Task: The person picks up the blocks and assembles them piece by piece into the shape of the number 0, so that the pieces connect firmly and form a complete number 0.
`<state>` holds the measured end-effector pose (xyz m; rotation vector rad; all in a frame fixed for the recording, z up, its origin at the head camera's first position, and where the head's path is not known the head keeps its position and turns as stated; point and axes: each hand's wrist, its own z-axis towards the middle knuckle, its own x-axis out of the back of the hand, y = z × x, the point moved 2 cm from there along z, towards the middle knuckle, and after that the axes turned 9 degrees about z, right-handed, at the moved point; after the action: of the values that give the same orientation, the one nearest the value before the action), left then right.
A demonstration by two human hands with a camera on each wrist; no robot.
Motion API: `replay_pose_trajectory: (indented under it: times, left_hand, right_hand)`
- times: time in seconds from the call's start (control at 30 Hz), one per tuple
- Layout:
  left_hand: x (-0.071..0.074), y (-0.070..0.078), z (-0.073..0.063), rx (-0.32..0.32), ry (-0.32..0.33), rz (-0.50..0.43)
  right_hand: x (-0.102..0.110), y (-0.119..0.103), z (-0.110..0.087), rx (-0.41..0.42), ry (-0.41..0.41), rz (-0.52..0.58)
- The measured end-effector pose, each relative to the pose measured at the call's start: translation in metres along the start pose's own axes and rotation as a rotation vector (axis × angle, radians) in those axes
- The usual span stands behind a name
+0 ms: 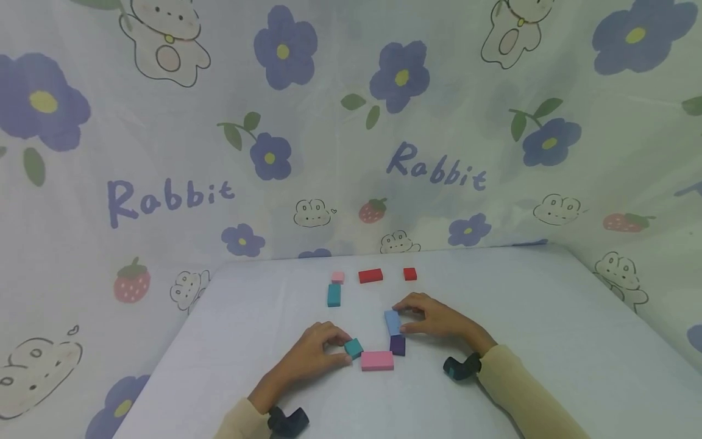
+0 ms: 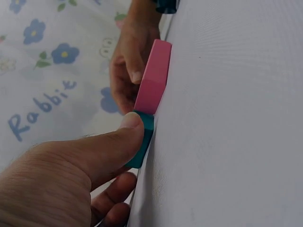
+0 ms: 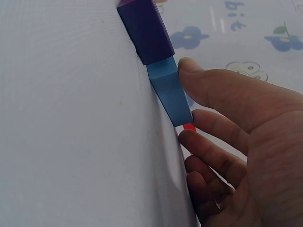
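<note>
My left hand [image 1: 312,355] pinches a small teal block [image 1: 353,348] between thumb and index finger, low on the table. In the left wrist view the teal block [image 2: 142,150] appears against the end of a long pink block [image 2: 155,78]. My right hand [image 1: 436,317] holds a light blue block [image 1: 392,323] by its two ends, thumb at the near one. The light blue block's near end meets a dark purple block [image 1: 397,346]. In the head view, the long pink block lies between the teal and purple blocks, toward me.
Farther back lie a small pink block [image 1: 337,277], a teal oblong block [image 1: 334,295], a long red block [image 1: 370,275] and a small red block [image 1: 410,274]. A white cloth covers the table [image 1: 526,317]; a printed curtain [image 1: 340,128] hangs behind.
</note>
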<state>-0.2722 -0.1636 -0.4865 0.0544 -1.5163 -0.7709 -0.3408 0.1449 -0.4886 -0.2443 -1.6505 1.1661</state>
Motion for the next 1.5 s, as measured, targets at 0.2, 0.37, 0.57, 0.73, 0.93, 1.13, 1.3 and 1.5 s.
replay_pose_trajectory:
  times: [0.2,0.37,0.57,0.73,0.93,1.13,1.3,1.5]
  left_hand:
    - [0.0003,-0.0006,-0.0004,-0.003,0.001,0.002]
    - [0.0007,-0.0004,-0.0011,-0.003,-0.008,-0.003]
    - [0.0014,0.0002,-0.0016,-0.010,-0.009,-0.005]
    - [0.0024,0.0019,-0.0015,-0.015,-0.006,-0.010]
    - [0.0028,0.0025,-0.0018,-0.014,-0.007,-0.016]
    - [0.0023,0.0019,-0.0024,-0.019,-0.010,-0.017]
    - [0.0024,0.0010,-0.0015,-0.043,-0.014,-0.024]
    - [0.0041,-0.0024,0.0011,-0.061,-0.012,-0.068]
  right_hand:
    - [-0.0001,-0.0015,0.0001,-0.006,0.006,-0.006]
    - [-0.0006,-0.0022,0.0001,-0.019,0.010,-0.008]
    - [0.0001,-0.0034,-0.0002,-0.005,0.009,-0.015]
    - [0.0005,-0.0048,-0.0008,-0.004,0.011,-0.008]
    - [0.0003,-0.0037,0.0000,0.004,0.006,-0.013]
    - [-0.0007,-0.0021,-0.0001,0.004,0.004,-0.012]
    - [-0.0012,-0.0016,-0.0005,0.005,0.005,-0.019]
    - [-0.0013,0.0013,-0.0004,0.018,0.011,-0.028]
